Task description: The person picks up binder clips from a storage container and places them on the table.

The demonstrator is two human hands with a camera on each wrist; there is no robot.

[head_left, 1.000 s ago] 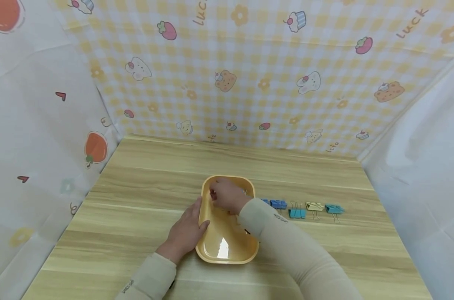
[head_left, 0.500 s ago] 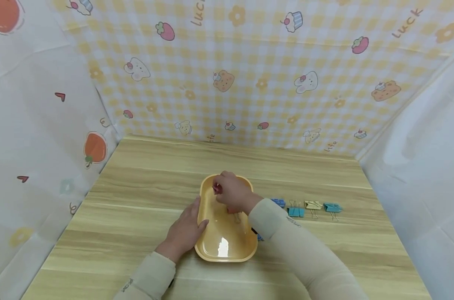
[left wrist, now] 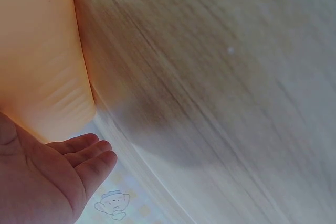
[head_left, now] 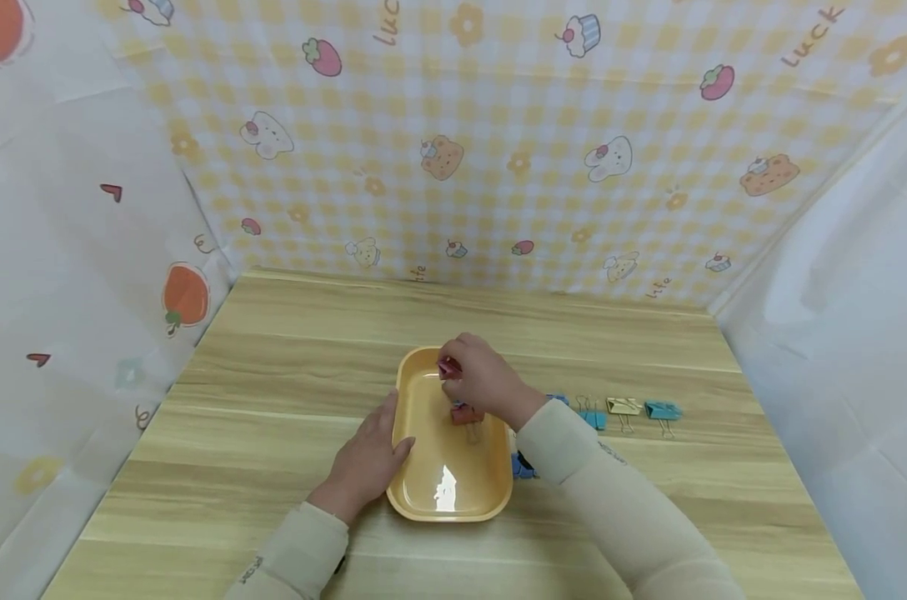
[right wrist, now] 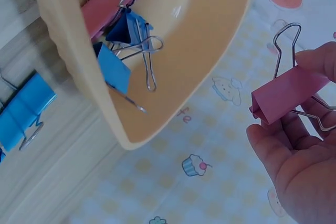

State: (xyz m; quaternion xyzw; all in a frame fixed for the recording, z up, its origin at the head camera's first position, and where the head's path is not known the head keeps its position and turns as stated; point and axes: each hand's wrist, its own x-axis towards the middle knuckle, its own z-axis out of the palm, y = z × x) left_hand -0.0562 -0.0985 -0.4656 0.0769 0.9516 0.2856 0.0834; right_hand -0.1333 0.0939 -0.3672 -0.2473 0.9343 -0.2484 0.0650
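A red binder clip [head_left: 449, 368] is pinched between the thumb and fingers of my right hand [head_left: 487, 379], over the far part of a yellow-orange tray [head_left: 423, 475]. The right wrist view shows this clip [right wrist: 286, 95] held above the rim level, its wire handles spread. Inside the tray lie another red binder clip [right wrist: 110, 1], a dark blue one [right wrist: 128, 27] and a light blue one [right wrist: 113, 66]. My left hand [head_left: 367, 458] rests along the tray's left side, thumb over the rim. Its fingers [left wrist: 94, 166] stretch straight beside the outer wall.
Right of the tray, a row of binder clips lies on the wooden table [head_left: 311, 333]: blue [head_left: 558, 400], teal [head_left: 594, 419], yellow [head_left: 623, 406] and another teal clip [head_left: 662, 410]. A blue clip [head_left: 523, 466] sits near the tray's right side. Patterned cloth [head_left: 498, 200] hangs behind.
My right hand has lifted the red binder clip from inside the tray and moved slightly right with it. The red clip left in the tray shows more fully. My left hand stays at the rim.
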